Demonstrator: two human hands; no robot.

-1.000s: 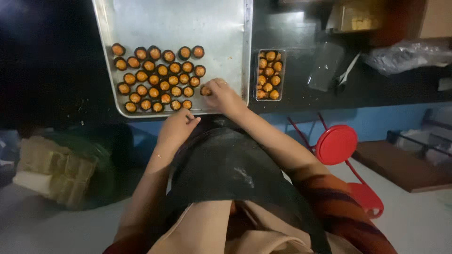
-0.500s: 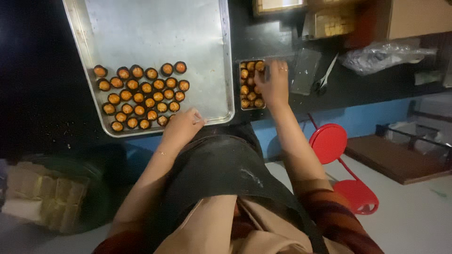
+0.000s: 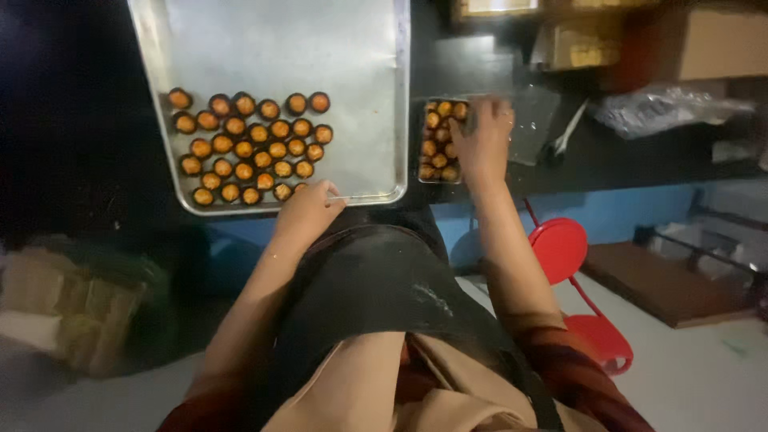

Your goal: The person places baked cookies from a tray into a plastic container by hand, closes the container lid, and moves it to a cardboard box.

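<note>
A large metal baking tray (image 3: pixel 352 72) lies on a dark counter, with several small round orange-brown pastries (image 3: pixel 252 148) in rows on its left part. My left hand (image 3: pixel 308 210) rests on the tray's near edge, fingers curled, beside the front row. My right hand (image 3: pixel 484 136) reaches over a small clear box (image 3: pixel 436 140) filled with the same pastries, just right of the tray. The fingers are blurred, so whether they pinch a pastry is unclear.
A clear plastic lid and a white utensil (image 3: pixel 564 136) lie right of the small box. Cardboard boxes (image 3: pixel 704 40) and a plastic bag (image 3: pixel 664 108) sit further right. A red stool (image 3: pixel 564 248) stands below the counter, and stacked cartons (image 3: pixel 56 312) sit at lower left.
My right hand left the tray's near edge and moved right to the small box. My left hand stayed on the tray's edge. The view shifted, so the tray sits further left.
</note>
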